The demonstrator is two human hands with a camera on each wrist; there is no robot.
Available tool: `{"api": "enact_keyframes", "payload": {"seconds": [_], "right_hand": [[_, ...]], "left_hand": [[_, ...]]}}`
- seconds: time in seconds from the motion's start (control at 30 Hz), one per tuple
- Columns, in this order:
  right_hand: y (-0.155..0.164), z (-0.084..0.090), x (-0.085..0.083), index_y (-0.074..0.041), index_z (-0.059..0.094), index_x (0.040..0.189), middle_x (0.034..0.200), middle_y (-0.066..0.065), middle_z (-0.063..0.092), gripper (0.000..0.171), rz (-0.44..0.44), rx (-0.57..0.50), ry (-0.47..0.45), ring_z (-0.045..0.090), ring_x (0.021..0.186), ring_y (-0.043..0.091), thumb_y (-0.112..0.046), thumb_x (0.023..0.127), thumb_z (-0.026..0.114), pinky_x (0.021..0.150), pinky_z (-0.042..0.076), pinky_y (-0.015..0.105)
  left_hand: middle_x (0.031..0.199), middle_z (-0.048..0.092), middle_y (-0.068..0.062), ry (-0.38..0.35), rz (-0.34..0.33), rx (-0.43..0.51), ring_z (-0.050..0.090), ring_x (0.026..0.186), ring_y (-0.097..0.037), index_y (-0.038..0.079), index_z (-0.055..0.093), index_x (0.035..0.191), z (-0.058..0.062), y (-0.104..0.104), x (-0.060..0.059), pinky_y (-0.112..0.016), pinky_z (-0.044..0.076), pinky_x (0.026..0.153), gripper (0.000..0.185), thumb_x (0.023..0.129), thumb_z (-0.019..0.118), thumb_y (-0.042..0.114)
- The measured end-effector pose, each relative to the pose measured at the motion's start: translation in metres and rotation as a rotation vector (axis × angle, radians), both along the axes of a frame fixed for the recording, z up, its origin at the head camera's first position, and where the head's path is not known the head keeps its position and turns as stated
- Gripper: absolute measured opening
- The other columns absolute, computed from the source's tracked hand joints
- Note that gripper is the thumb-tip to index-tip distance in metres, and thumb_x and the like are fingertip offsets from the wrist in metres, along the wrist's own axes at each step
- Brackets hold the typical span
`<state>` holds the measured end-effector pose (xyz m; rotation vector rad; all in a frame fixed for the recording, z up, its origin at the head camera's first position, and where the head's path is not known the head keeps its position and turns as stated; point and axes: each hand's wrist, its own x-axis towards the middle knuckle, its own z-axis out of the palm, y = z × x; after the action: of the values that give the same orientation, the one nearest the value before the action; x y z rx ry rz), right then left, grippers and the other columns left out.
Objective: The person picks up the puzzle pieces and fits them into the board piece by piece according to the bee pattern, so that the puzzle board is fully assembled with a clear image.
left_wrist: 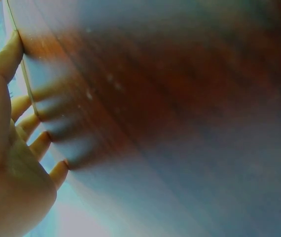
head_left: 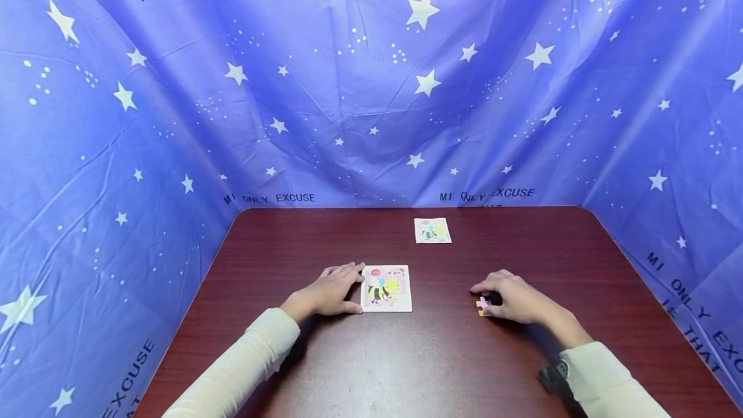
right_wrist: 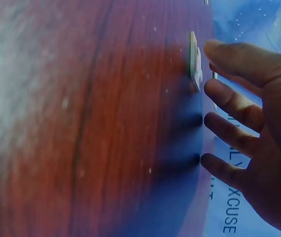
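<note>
A square jigsaw puzzle [head_left: 400,305] with a white border and a bee picture lies flat in the middle of the table. My left hand [head_left: 327,290] rests beside it, with thumb and fingertips at its left edge; the left wrist view shows these fingers spread along the thin board edge [left_wrist: 28,84]. To the right, a small pink and yellow puzzle piece [head_left: 482,304] lies on the table, partly hidden by my right hand [head_left: 513,298]. In the right wrist view, the thumb is close to the piece [right_wrist: 194,64] and the fingers are spread, not closed round it.
Farther back on the dark red wooden table [head_left: 325,353] lies a white card [head_left: 441,238] with the same bee picture. Blue star-patterned cloth [head_left: 348,115] hangs behind the table and along both sides.
</note>
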<state>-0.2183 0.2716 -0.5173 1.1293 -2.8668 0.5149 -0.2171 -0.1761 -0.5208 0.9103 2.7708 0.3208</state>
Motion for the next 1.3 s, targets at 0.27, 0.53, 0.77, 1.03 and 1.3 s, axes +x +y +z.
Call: {"api": "enact_keyframes", "payload": {"seconds": [0.27,0.53,0.77,1.03,1.3], "right_hand": [[0.004,0.0,0.005,-0.018,0.075,0.115,0.098,-0.011,0.069,0.041,-0.018,0.022,0.029,0.061,0.104,0.025,-0.023,0.075,0.085,0.081,0.048,0.044],[0.005,-0.002,0.007,-0.019,0.078,0.108,0.095,-0.011,0.07,0.037,-0.002,-0.007,0.073,0.061,0.099,0.023,-0.021,0.072,0.086,0.076,0.046,0.039],[0.006,-0.004,0.007,-0.028,0.079,0.098,0.09,-0.014,0.07,0.028,0.02,-0.052,0.124,0.061,0.094,0.02,-0.021,0.072,0.087,0.072,0.044,0.036],[0.003,-0.01,0.005,-0.027,0.08,0.093,0.086,-0.015,0.068,0.029,0.045,-0.107,0.214,0.06,0.089,0.016,-0.018,0.067,0.087,0.069,0.044,0.033],[-0.008,-0.011,-0.002,-0.024,0.08,0.094,0.085,-0.016,0.067,0.027,0.059,-0.141,0.253,0.059,0.089,0.013,-0.018,0.068,0.087,0.074,0.048,0.035]], "left_hand": [[0.167,0.032,-0.009,0.004,0.001,0.001,0.03,0.155,-0.032,0.011,0.052,0.141,0.0,-0.001,0.0,-0.057,0.029,0.12,0.069,0.09,0.069,0.055],[0.167,0.032,-0.01,0.012,-0.007,-0.013,0.031,0.154,-0.032,0.012,0.052,0.142,0.0,0.0,0.0,-0.057,0.03,0.119,0.07,0.09,0.069,0.055],[0.166,0.034,-0.011,0.021,-0.009,0.0,0.033,0.153,-0.034,0.011,0.053,0.14,0.001,0.0,0.0,-0.058,0.031,0.118,0.069,0.089,0.071,0.054],[0.167,0.032,-0.009,0.01,-0.009,-0.012,0.031,0.154,-0.032,0.011,0.051,0.142,0.0,0.0,0.0,-0.056,0.03,0.12,0.07,0.091,0.068,0.056],[0.166,0.034,-0.01,0.019,-0.007,-0.002,0.032,0.154,-0.032,0.011,0.052,0.14,-0.001,0.0,0.0,-0.056,0.031,0.119,0.068,0.091,0.069,0.055]]}}
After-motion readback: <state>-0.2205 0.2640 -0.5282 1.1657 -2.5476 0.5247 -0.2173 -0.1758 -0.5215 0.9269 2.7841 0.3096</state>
